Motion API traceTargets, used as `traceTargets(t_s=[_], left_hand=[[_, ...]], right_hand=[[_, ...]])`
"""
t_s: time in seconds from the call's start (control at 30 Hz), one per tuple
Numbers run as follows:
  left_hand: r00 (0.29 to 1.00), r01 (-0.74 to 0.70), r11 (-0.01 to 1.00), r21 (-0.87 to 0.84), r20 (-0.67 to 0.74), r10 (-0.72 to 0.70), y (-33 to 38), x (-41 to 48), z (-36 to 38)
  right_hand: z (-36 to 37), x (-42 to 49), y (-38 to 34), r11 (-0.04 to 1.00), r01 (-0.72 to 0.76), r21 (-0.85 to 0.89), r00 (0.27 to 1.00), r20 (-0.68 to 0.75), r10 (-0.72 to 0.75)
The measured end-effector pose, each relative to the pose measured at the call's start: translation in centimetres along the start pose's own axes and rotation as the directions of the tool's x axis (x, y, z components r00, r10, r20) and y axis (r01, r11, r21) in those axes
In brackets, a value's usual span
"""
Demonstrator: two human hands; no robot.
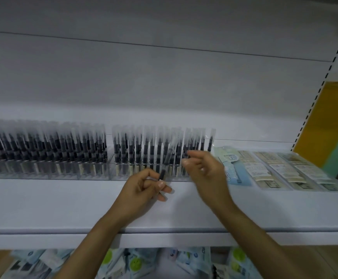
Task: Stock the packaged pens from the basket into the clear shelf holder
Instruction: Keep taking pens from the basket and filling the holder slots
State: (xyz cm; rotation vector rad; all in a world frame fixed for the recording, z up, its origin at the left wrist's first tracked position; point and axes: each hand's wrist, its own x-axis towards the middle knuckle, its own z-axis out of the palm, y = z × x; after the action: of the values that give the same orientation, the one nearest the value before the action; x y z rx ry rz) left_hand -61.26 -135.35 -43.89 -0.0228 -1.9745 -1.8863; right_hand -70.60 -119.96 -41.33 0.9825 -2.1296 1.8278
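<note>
Left hand (147,187) is pinching a packaged pen (167,158) by its lower end, thumb and fingers curled round it, forearm angling in from below. Right hand (203,171) is hovering just beside it (blurred), fingers loosely bent, gripping nothing.

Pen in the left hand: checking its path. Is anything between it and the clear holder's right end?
Yes: the right hand is raised before the right end of the holder, beside the pen the left hand holds.
</note>
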Motion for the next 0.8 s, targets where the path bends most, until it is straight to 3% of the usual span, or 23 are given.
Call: traceTargets(t_s=[0.1, 0.27, 0.33, 0.4, 0.47, 0.53, 0.57, 0.67, 0.8], left_hand=[[0.997, -0.068, 0.997, 0.038, 0.040, 0.066, 0.1, -0.4, 0.0], [0.993, -0.105, 0.987, 0.123, 0.073, 0.097, 0.2, -0.3, 0.1], [0.990, -0.143, 0.947, 0.286, 0.059, 0.132, 0.0, -0.3, 0.1], [0.984, -0.161, 0.814, 0.559, 0.023, 0.179, -0.2, -0.6, -0.4], [0.963, -0.129, 0.559, 0.819, -0.030, 0.266, -0.1, -1.3, -1.7], [0.928, -0.100, 0.318, 0.943, -0.026, 0.371, -0.2, -2.0, -3.8], [0.922, -0.069, 0.247, 0.966, -0.033, 0.386, -0.5, -2.3, -5.0], [0.948, 0.084, 0.178, 0.980, -0.134, 0.290, -1.5, -2.5, -7.2], [0.965, 0.105, 0.164, 0.981, -0.140, 0.220, -2.4, -1.9, -7.3]], right_hand=[[2.6, -1.3, -0.7, 0.996, -0.043, 0.073, 0.986, 0.163, 0.031], [3.1, -1.4, -0.8, 0.991, -0.067, 0.113, 0.989, 0.141, 0.051], [2.8, -1.3, -1.0, 0.990, -0.070, 0.126, 0.991, 0.119, 0.055], [1.9, -0.7, -1.4, 0.974, -0.088, 0.210, 0.996, 0.013, 0.087], [0.4, 0.6, -1.6, 0.952, -0.090, 0.292, 0.981, -0.142, 0.136], [-1.6, 2.1, -1.1, 0.941, -0.087, 0.327, 0.942, -0.282, 0.185], [-2.5, 2.8, -0.5, 0.936, -0.088, 0.341, 0.917, -0.340, 0.210], [-4.6, 4.5, 1.8, 0.927, -0.108, 0.359, 0.847, -0.455, 0.275], [-5.4, 6.1, 4.5, 0.959, -0.166, 0.228, 0.831, -0.491, 0.261]])
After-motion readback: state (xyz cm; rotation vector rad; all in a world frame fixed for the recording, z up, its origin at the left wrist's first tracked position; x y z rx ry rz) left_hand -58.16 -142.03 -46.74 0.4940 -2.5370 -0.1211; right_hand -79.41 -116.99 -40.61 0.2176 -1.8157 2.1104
